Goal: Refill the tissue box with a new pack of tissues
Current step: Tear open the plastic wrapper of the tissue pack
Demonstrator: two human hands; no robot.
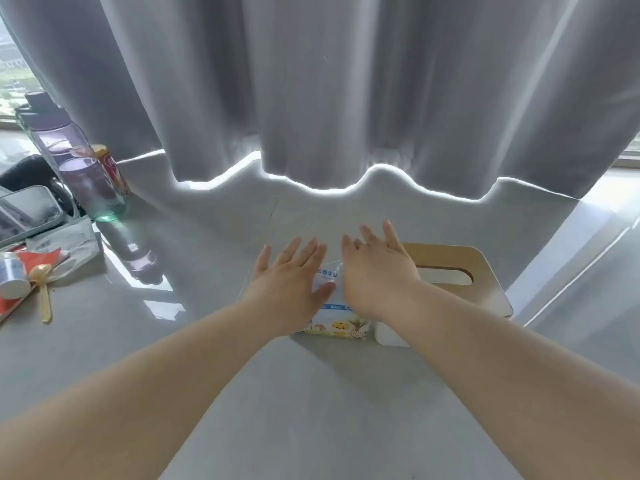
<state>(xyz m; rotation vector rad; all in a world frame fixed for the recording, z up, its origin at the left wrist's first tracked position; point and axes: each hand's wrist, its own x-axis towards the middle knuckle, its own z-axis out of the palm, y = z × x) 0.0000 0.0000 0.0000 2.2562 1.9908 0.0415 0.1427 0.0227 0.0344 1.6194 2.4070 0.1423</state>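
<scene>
Grey table (pixel 242 393): both hands (pixel 287 282) flat over tissue pack (pixel 332 320).

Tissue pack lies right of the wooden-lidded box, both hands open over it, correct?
No. The head view shows the tissue pack left of the wooden-lidded box; the left hand and right hand are open over it, as stated.

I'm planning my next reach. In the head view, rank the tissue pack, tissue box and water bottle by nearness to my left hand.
1. tissue pack, directly under the left hand.
2. tissue box, to its right.
3. water bottle, far left at the back.
</scene>
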